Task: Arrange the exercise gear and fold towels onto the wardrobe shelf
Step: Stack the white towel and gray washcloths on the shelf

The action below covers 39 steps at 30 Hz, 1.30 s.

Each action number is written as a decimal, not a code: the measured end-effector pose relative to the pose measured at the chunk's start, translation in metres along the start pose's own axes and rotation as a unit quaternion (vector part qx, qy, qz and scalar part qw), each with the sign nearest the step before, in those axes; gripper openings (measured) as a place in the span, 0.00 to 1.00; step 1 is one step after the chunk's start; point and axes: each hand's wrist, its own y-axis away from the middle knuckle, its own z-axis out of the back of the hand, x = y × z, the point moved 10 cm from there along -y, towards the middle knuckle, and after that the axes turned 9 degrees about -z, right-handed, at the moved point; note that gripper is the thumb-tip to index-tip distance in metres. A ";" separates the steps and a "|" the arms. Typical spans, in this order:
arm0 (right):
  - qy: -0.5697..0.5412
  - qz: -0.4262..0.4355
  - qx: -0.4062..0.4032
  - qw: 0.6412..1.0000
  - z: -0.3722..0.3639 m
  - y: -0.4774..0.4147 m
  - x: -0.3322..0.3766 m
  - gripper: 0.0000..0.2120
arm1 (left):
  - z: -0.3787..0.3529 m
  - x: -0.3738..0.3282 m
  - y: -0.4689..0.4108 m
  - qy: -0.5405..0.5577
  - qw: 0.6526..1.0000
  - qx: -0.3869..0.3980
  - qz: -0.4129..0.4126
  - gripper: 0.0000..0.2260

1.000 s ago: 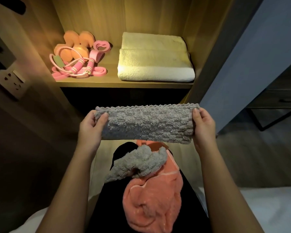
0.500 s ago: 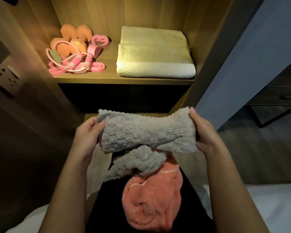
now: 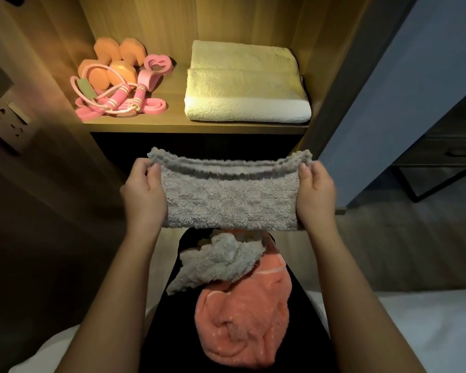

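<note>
Holding grey towel (image 3: pixel 230 195) stretched (folded): left hand (image 3: pixel 143 195), right hand (image 3: pixel 316 193).

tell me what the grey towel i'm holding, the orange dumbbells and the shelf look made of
Grey towel: soft microfibre or terry, judging by its fluffy, nubby pile and limp sag.
Orange dumbbells: probably matt vinyl or neoprene coating; dull, no glints, though foam is possible.
Shelf: wood-grain board, likely laminate, with a smooth satin surface and straight grain lines.
</note>
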 end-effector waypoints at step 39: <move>0.328 0.025 -0.043 0.943 -0.137 -0.360 0.041 0.20 | -0.242 0.004 -0.314 -0.337 0.924 0.093 -0.154 0.15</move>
